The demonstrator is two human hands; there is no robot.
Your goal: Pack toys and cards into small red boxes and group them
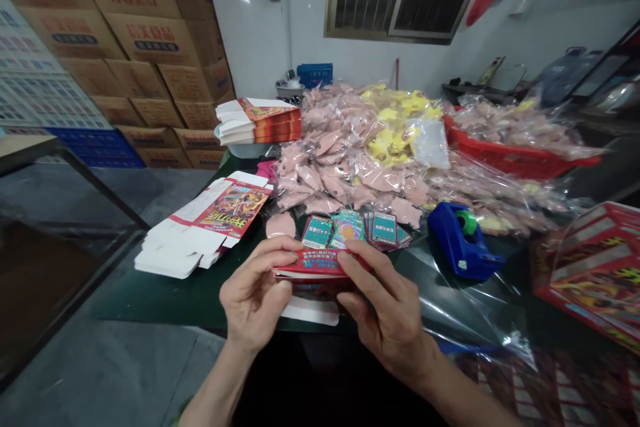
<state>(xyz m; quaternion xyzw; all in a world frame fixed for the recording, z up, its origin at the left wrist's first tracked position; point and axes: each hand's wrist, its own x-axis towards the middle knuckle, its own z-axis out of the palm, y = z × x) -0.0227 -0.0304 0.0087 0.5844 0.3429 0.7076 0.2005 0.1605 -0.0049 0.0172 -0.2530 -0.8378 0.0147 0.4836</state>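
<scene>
We have the box (320,265) over the table's (150,300) near edge — left hand (257,290) pinching its left end, right hand (387,300) its right. Just beyond lie cards (345,229); right, a tape dispenser (457,247); left, cartons (200,223).

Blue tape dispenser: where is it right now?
In the head view, the blue tape dispenser sits on the dark green table, right of the cards and beyond the right hand, in front of bagged pink pieces.
</scene>
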